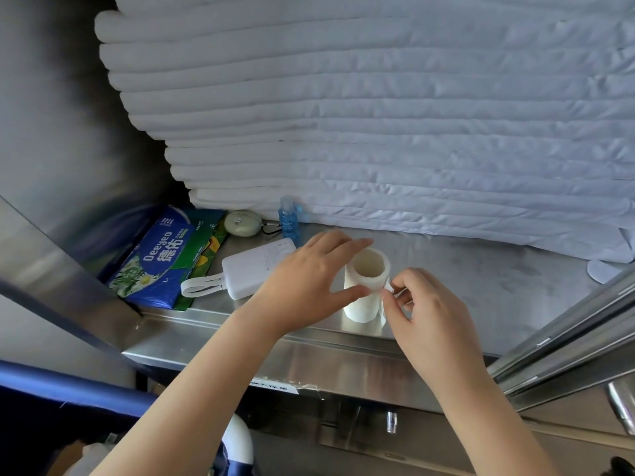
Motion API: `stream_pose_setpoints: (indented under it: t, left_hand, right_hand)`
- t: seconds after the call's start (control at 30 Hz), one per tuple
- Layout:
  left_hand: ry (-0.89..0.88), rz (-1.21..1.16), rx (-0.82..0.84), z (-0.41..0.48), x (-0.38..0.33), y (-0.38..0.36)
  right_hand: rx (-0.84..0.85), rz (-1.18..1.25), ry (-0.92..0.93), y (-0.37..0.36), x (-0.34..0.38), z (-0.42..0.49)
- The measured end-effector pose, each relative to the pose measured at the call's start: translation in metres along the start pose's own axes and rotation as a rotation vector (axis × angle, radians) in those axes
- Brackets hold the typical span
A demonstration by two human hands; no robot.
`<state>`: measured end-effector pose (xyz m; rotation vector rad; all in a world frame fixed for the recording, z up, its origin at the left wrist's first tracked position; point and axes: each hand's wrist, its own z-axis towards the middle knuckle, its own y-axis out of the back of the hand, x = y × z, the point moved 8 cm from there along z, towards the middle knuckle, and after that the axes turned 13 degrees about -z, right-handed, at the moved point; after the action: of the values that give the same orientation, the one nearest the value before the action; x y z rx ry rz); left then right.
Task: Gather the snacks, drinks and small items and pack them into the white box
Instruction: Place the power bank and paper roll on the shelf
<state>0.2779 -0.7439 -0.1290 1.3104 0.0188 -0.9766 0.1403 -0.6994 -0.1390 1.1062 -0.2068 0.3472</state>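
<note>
Head view: left hand (309, 280) grip clasps hollow white paper roll (360, 309); right hand (429, 314) grip pinches loose end (388, 286).

Left hand (309, 280) gripping paper roll (360, 309), right hand (429, 310) pinching its loose end, both forearms outstretched

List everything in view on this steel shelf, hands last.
tissue roll: 1, white, upright, mid-shelf
power bank: 1, white with strap, left of the roll
small bottle: 1, blue, behind the power bank
oval case: 1, pale green, left of the bottle
wipes pack: 1, blue, far left
flat packet: 1, green, beside the wipes pack
folded bedding: 1 stack, white, at the back
steel shelf: 1, silver, under all of it
left hand: 1, grips the roll
right hand: 1, pinches the roll's loose end
</note>
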Motion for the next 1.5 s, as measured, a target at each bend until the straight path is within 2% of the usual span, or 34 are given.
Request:
stream_pose_setpoints:
  t: [0.43,0.63,0.73,1.03,1.13,1.27,1.4,1.5]
  left_hand:
    - [0.046,0.034,-0.294,-0.002,-0.013,0.0]
    - [0.11,0.04,-0.404,-0.004,-0.015,0.0]
    - [0.105,0.011,-0.399,-0.009,-0.014,-0.002]
    - [0.033,0.043,-0.251,-0.027,-0.005,-0.009]
    - [0.025,0.032,-0.248,-0.031,-0.001,-0.004]
    - [0.106,0.026,-0.299,-0.041,0.017,0.01]
    - [0.183,0.14,-0.27,-0.05,0.041,0.018]
    - [0.225,0.19,-0.247,-0.057,0.056,0.021]
  right_hand:
    - [-0.037,0.146,-0.038,0.0,-0.004,0.0]
    - [-0.034,0.032,0.027,0.007,0.014,0.005]
    - [-0.036,-0.107,0.016,0.009,0.017,0.01]
    - [0.063,-0.189,0.094,-0.009,0.025,0.018]
    - [0.07,-0.154,0.078,-0.014,0.026,0.025]
    - [0.038,-0.095,0.076,-0.017,0.03,0.046]
    - [0.009,-0.02,0.122,-0.029,0.042,0.079]
    - [0.061,0.008,0.138,-0.051,0.049,0.102]
